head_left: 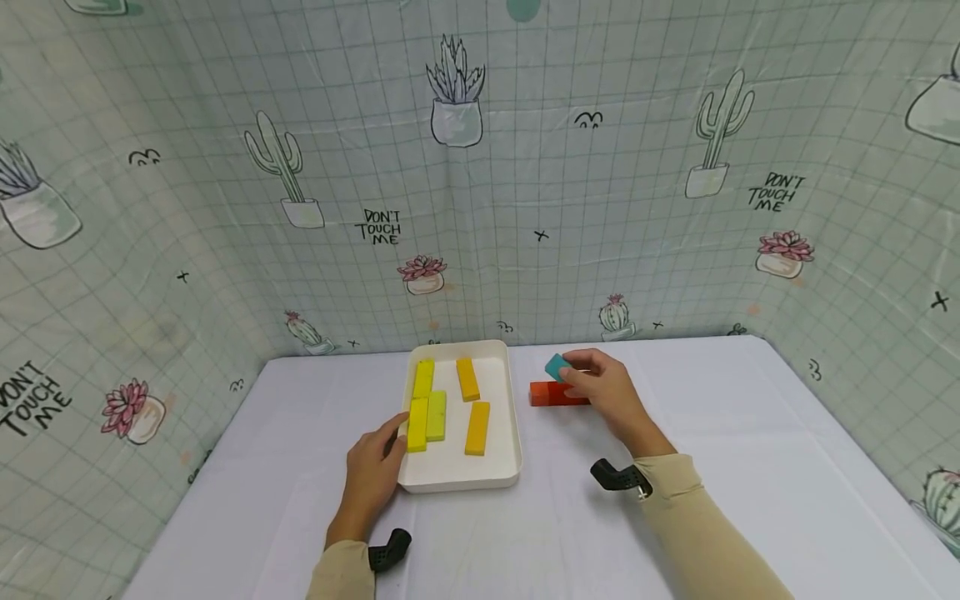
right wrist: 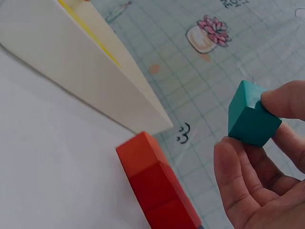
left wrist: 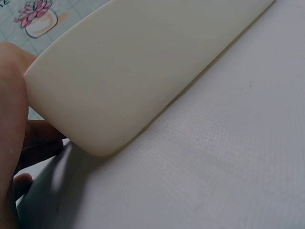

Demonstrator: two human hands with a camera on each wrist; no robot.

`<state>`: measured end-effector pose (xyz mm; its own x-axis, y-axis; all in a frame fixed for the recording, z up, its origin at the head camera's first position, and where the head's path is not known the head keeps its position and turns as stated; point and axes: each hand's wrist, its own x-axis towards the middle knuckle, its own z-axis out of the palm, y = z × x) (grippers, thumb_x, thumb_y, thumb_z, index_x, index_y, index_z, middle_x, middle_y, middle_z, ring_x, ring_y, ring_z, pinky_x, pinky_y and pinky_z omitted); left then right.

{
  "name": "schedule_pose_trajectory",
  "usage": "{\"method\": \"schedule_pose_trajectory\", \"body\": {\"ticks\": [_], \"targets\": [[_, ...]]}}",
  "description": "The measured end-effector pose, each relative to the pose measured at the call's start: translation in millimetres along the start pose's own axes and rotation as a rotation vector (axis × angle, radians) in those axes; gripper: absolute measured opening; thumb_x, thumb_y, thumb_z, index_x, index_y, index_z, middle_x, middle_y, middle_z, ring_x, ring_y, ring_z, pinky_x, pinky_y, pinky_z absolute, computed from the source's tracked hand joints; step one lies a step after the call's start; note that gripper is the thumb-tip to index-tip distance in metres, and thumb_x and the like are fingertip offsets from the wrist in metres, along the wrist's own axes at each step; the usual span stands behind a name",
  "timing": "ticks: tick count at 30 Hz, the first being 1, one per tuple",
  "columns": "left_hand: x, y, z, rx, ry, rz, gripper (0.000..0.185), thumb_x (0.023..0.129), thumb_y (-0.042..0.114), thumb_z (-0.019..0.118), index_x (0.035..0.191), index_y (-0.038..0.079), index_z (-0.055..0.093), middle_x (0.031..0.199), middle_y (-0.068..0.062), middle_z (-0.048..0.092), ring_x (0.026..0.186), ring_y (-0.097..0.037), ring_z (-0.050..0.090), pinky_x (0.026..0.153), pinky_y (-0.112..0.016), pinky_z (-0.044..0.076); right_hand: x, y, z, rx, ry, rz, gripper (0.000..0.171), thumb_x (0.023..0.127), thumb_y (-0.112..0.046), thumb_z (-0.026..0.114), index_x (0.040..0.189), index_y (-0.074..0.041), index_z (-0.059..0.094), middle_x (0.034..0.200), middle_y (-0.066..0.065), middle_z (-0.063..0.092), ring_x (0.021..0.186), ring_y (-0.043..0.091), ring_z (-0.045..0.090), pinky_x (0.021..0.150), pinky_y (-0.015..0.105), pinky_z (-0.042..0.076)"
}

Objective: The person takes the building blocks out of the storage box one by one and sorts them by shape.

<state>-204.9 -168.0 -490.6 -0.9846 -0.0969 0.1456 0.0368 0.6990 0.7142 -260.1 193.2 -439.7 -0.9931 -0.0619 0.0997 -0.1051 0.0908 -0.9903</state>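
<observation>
Up close, my right hand (right wrist: 267, 162) pinches a teal block (right wrist: 250, 119) between thumb and fingertips, lifted off the table. The right wrist view shows the pinch plainly: the block's corner pokes out to the left of the fingers (right wrist: 286, 102), with a gap of backdrop showing under it. From the head view I only see the block's top peeking past my knuckles. Just below the pinch lies a red block (right wrist: 155, 183) flat on the white table (head_left: 675, 500); the head view shows it half tucked under my hand, while the wrist view shows its near end and long side clear of my fingers.

To the left of that grip sits the white tray (head_left: 457, 479), holding three yellow blocks (head_left: 423, 377) and two orange blocks (head_left: 477, 427). The right wrist view catches only the tray's outer wall and a sliver of yellow.

My left hand (head_left: 372, 475) grips the tray's near left corner, thumb over the rim beside a yellow block. The left wrist view shows fingers curled under the tray's rounded corner, which the head view hides.
</observation>
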Motion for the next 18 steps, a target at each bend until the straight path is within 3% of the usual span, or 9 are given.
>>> {"method": "schedule_pose_trajectory", "body": {"ticks": [18], "targets": [[0.4,-2.6,-2.1,-0.004,0.002,0.04,0.042,0.101,0.022,0.053,0.143,0.017,0.058,0.133,-0.01,0.064,0.12,-0.033,0.055,0.106,-0.057,0.039,-6.0,10.0,-42.4,-0.115,0.066,0.022,0.041,0.098,-0.019,0.065,0.131,0.004,0.058,0.129,0.021,0.056,0.104,0.021,0.063,0.086,0.033,0.057]]}}
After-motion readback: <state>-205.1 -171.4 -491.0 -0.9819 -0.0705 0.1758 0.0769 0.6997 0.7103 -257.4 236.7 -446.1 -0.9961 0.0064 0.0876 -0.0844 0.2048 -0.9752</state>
